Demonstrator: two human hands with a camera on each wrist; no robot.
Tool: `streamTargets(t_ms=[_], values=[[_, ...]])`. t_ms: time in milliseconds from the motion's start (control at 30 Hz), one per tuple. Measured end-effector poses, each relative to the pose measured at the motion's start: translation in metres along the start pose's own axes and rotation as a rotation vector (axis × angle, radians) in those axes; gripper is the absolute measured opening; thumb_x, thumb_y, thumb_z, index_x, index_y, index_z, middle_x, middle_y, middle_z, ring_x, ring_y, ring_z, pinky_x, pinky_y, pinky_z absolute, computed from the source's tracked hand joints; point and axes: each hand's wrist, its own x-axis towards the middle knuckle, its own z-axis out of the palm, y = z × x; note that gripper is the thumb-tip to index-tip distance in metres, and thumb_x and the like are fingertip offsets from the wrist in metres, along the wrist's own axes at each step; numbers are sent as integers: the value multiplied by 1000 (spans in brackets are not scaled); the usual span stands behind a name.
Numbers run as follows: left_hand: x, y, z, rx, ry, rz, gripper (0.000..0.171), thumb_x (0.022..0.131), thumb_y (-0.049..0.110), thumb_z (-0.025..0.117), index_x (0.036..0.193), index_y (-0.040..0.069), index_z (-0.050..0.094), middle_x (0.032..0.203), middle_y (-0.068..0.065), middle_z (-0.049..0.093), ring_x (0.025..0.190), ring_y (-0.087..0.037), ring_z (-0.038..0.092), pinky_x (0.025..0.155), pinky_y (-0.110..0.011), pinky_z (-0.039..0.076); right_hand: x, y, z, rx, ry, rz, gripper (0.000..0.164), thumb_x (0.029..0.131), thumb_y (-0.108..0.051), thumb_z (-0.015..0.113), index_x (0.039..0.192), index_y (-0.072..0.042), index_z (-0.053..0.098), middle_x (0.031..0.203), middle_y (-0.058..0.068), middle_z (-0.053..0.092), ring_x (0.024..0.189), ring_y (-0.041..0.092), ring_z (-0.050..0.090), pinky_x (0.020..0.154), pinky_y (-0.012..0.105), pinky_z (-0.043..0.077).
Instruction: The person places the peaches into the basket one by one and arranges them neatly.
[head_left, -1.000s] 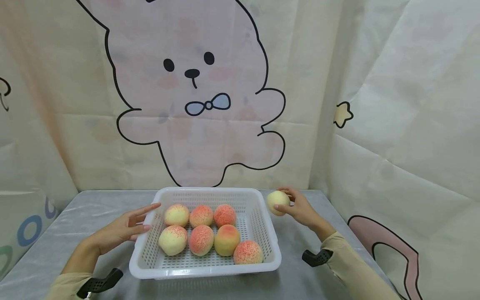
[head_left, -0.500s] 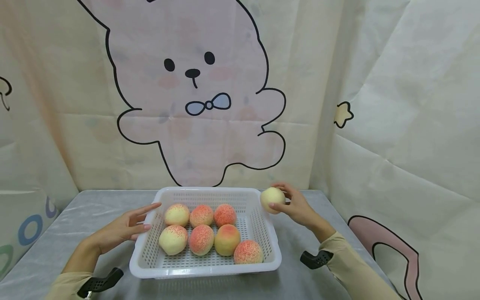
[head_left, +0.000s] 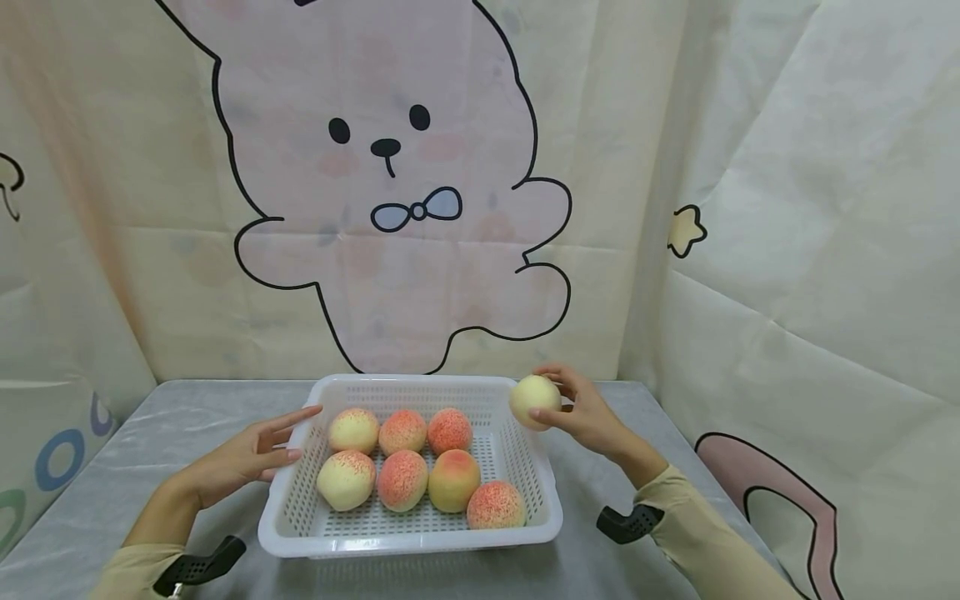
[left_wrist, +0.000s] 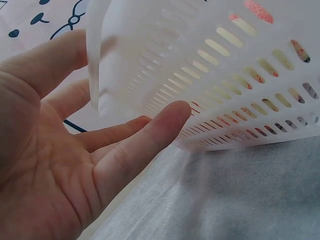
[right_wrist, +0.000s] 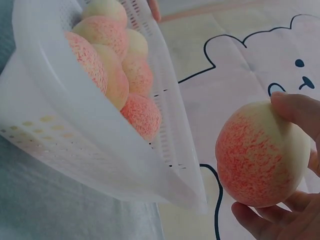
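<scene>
A white plastic basket [head_left: 408,546] with slotted walls holds several peaches, yellow to pink-red, in two rough rows. At its left side my left hand [head_left: 232,458] lies with fingers stretched along the rim; the left wrist view shows the thumb [left_wrist: 167,122] against the outer slotted wall. My right hand [head_left: 588,417] grips a pale yellow peach [head_left: 534,402] between thumb and fingers, over the basket's far right corner. Seen from the right wrist, that peach [right_wrist: 260,155] has a red-speckled side and is held up beside the basket rim [right_wrist: 95,115].
Under the basket is a table with a grey cloth [head_left: 592,542]. Behind it hangs a cream curtain [head_left: 600,125] with a pink cartoon bear, and more curtain runs down both sides. A black strap device [head_left: 630,523] sits on the right wrist, another [head_left: 201,567] on the left.
My right hand has carried the pale peach leftward, from beside the basket to over its far right corner. The left hand, the basket and the peaches inside have stayed put.
</scene>
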Motion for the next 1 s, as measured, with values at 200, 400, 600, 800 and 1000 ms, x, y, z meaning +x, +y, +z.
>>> streamTargets(t_ms=[200, 400, 600, 800, 1000], values=[[-1, 0, 0, 3, 1, -6, 67, 98, 27, 55, 154, 33, 19, 159, -28, 18, 137, -39, 41, 92, -41, 51, 0, -6, 4, 37, -26, -40, 52, 83, -19, 76, 129, -16, 50, 135, 16, 53, 114, 35, 57, 85, 39, 52], [0, 0, 0, 1, 5, -3, 67, 97, 27, 56, 154, 32, 20, 159, -28, 18, 136, -39, 42, 90, -40, 52, 0, -10, 10, 59, -49, -49, 53, 83, -18, 76, 129, -16, 50, 136, 15, 51, 113, 34, 57, 86, 38, 53], [0, -1, 0, 3, 9, -9, 67, 97, 28, 55, 154, 33, 20, 159, -27, 17, 138, -40, 40, 91, -43, 52, 1, -16, 17, 76, -74, -55, 53, 83, -17, 75, 130, -18, 49, 138, 14, 49, 115, 35, 56, 87, 38, 53], [1, -1, 0, -7, 7, 0, 67, 97, 27, 56, 154, 32, 20, 159, -27, 17, 137, -39, 40, 90, -40, 52, -1, -22, 25, 113, -114, -52, 52, 85, -17, 74, 129, -18, 47, 139, 15, 48, 118, 36, 55, 88, 38, 54], [0, -1, 0, 2, 5, 4, 67, 98, 27, 55, 155, 32, 20, 159, -28, 16, 137, -39, 41, 89, -40, 53, -4, -25, 34, 149, -143, -62, 50, 85, -15, 73, 127, -15, 47, 139, 15, 47, 119, 37, 54, 86, 34, 55]])
